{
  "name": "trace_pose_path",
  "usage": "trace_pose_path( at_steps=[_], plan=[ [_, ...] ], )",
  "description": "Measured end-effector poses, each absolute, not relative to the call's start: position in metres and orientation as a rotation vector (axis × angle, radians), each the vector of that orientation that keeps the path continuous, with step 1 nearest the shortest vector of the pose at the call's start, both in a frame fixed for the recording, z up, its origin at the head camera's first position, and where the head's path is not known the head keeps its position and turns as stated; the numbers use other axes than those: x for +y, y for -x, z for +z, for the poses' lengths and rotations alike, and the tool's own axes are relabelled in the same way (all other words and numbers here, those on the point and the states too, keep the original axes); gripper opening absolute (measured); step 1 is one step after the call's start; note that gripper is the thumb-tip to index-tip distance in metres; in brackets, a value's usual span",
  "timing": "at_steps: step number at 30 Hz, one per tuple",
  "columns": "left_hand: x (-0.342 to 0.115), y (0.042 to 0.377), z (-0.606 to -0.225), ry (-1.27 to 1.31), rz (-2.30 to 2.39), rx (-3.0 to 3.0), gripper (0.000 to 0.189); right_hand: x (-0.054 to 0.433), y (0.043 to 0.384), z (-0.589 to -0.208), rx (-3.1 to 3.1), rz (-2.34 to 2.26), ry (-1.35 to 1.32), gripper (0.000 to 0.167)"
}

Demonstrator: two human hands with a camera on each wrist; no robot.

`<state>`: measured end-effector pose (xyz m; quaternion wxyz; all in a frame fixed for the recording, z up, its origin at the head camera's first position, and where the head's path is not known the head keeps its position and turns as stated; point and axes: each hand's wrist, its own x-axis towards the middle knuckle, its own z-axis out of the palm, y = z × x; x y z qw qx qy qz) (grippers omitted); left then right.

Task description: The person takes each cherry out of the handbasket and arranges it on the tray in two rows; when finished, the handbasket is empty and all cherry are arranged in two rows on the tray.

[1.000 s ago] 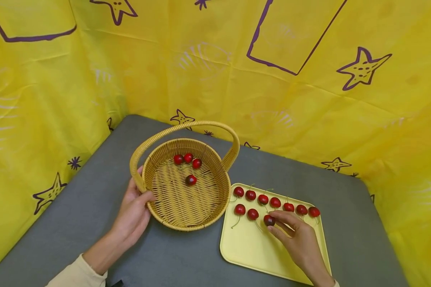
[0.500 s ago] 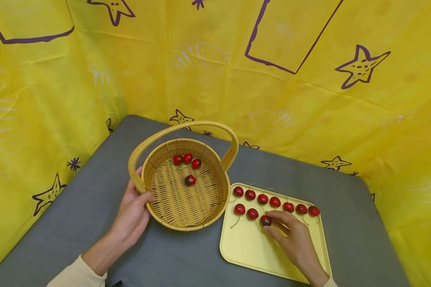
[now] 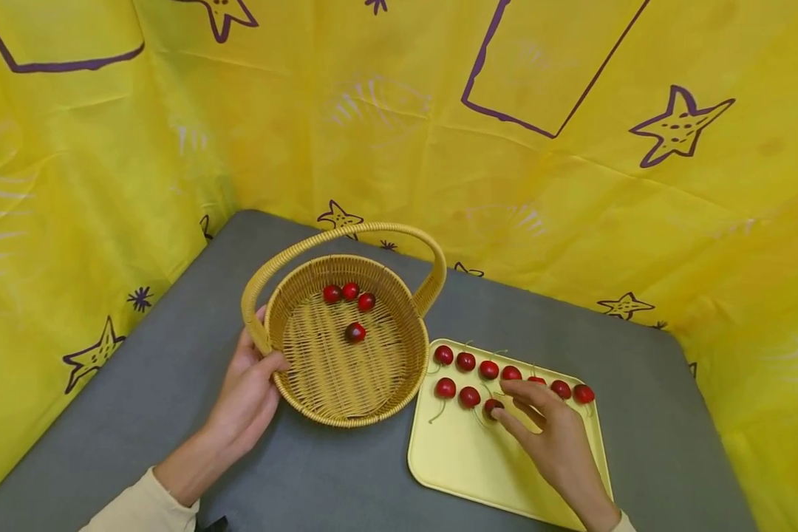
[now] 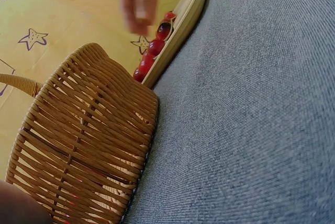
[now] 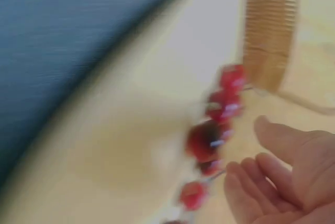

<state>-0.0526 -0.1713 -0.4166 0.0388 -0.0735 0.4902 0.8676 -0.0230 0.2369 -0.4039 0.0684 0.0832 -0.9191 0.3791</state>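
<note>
Gripping the basket (image 3: 335, 388) with my left grip (image 3: 247, 399), I hold my right grip (image 3: 558, 436) apart, beside the tray's (image 3: 459, 465) tenth cherry (image 3: 490, 407); four cherries (image 3: 355, 332) in the basket seem left.

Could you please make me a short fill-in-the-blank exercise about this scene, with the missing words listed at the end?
The person's left hand holds a wicker basket containing exactly ____ cherries.
The tray is coloured ____.
On it, the cherry row nearer the person counts ____.
The hand over the tray is the person's ____ hand.

Missing words: four; yellow; three; right.
</note>
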Motion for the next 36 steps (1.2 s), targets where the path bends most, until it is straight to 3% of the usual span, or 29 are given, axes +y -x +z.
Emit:
trace_pose_path(
  at_steps=[9, 16, 28, 36],
  plan=[
    [-0.176, 0.052, -0.415, 0.244, 2.67, 1.493, 0.095, 0.145, 0.058, -0.353, -2.434, 1.719, -0.474, 0.04],
    [-0.172, 0.054, -0.417, 0.248, 2.668, 1.478, 0.094, 0.074, 0.091, -0.361, -2.605, 1.823, -0.453, 0.045],
    [-0.17, 0.054, -0.416, 0.247, 2.678, 1.482, 0.094, 0.044, 0.119, -0.388, -2.963, 1.479, -0.447, 0.05],
    [-0.17, 0.054, -0.416, 0.248, 2.679, 1.477, 0.092, 0.037, 0.127, -0.397, -2.958, 1.372, -0.497, 0.04]
  ],
)
